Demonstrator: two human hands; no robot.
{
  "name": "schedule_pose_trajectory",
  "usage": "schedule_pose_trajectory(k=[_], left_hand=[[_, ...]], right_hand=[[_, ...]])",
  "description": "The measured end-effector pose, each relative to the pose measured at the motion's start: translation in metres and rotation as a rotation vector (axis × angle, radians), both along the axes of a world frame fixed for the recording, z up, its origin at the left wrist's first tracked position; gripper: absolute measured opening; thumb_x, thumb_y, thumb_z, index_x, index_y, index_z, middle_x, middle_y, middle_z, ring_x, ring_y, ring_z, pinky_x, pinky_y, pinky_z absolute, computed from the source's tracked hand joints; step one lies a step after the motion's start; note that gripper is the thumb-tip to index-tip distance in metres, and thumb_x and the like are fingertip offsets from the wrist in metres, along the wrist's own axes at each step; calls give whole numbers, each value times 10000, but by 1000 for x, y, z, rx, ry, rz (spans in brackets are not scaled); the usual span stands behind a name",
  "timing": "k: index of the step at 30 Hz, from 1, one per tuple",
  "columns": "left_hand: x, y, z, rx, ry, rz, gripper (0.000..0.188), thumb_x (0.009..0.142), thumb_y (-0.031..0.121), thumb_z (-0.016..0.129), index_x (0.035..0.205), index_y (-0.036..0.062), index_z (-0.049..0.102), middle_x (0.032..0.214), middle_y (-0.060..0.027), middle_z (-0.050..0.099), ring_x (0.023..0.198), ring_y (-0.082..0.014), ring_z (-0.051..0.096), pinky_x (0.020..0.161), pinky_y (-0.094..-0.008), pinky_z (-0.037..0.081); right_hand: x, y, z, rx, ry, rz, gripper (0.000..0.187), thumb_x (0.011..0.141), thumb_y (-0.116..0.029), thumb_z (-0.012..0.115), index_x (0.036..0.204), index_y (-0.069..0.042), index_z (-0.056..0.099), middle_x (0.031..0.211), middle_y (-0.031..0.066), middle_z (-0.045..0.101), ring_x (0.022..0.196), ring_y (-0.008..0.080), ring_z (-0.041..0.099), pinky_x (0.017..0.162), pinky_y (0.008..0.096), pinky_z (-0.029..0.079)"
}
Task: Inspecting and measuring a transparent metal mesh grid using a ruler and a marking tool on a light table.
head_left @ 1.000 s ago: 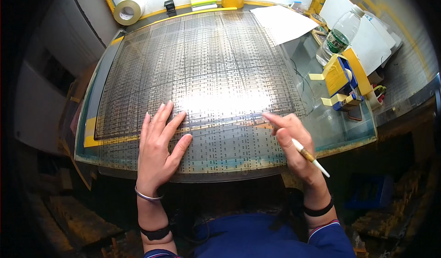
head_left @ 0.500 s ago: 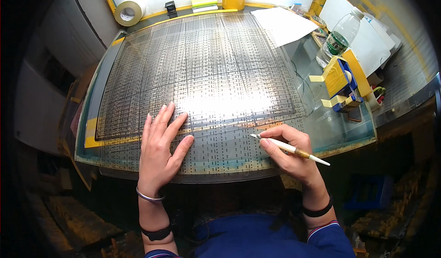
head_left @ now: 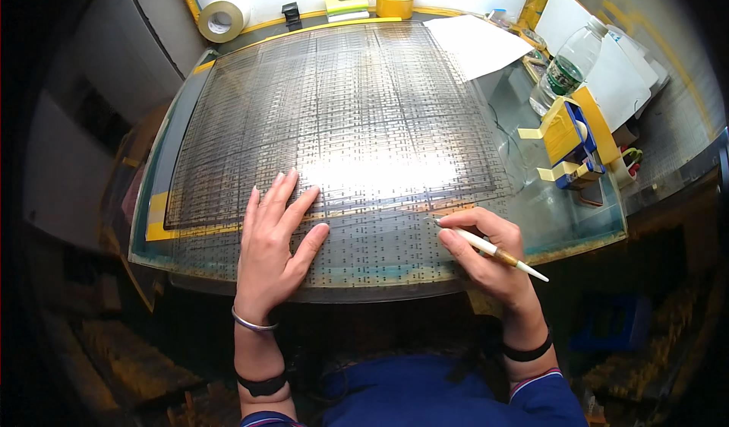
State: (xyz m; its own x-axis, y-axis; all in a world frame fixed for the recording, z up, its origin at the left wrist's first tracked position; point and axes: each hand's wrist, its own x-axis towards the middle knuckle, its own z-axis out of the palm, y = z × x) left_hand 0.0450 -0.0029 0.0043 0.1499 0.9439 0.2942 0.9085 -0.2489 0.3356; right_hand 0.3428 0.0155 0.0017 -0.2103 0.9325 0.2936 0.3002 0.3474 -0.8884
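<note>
My left hand (head_left: 275, 245) lies flat with its fingers spread on a transparent film sheet (head_left: 364, 248) covered in rows of small dark marks. In my right hand (head_left: 493, 264) is a slim, white-handled craft knife (head_left: 530, 270) with a brass-coloured band, pinched like a pen between thumb and fingers. Its tip points at the sheet near the lower right and is mostly hidden by the fingertips. Beneath the near part of the film lies a dark-bordered patterned panel (head_left: 250, 115) on the glass tabletop (head_left: 562, 229).
A blue and yellow tape dispenser (head_left: 566, 142) stands at the right, with a clear bottle (head_left: 566, 66) behind it. White paper (head_left: 478, 45) lies at the back right. Along the far edge are a tape roll (head_left: 222, 19), a black clip (head_left: 291, 14) and a yellow tub (head_left: 395, 3).
The view has shifted slightly, moving the whole scene a little to the right. The craft knife stands at a different tilt, and its tip shows less beyond my right fingers. My left hand stays flat.
</note>
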Motion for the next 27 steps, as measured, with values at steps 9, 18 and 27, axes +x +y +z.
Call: schedule_pose_trajectory(k=[9, 18, 27], left_hand=[[-1, -1, -1, 12, 7, 8, 500, 977, 382, 630, 1406, 127, 606, 1560, -153, 460, 1484, -308, 374, 1248, -519, 172], [-3, -1, -4, 35, -4, -5, 501, 975, 391, 635, 1402, 131, 607, 1553, -159, 465, 1477, -318, 382, 1242, -521, 181], [-3, -1, -4, 41, -11, -16, 493, 978, 374, 631, 1405, 129, 603, 1555, -167, 459, 1471, -330, 387, 1237, -526, 186]], right_hand=[[-1, 1, -3, 11, -11, 2, 150, 861, -58, 776, 989, 1, 727, 864, 122, 730, 758, 194, 701, 689, 295, 535], [-1, -1, 2, -23, -8, 23, 144, 874, -35, 763, 1000, 18, 719, 881, 114, 728, 779, 160, 702, 698, 270, 538], [-1, 0, 2, -17, -16, 29, 140, 878, -23, 755, 1002, 26, 715, 887, 111, 726, 785, 150, 703, 700, 260, 542]])
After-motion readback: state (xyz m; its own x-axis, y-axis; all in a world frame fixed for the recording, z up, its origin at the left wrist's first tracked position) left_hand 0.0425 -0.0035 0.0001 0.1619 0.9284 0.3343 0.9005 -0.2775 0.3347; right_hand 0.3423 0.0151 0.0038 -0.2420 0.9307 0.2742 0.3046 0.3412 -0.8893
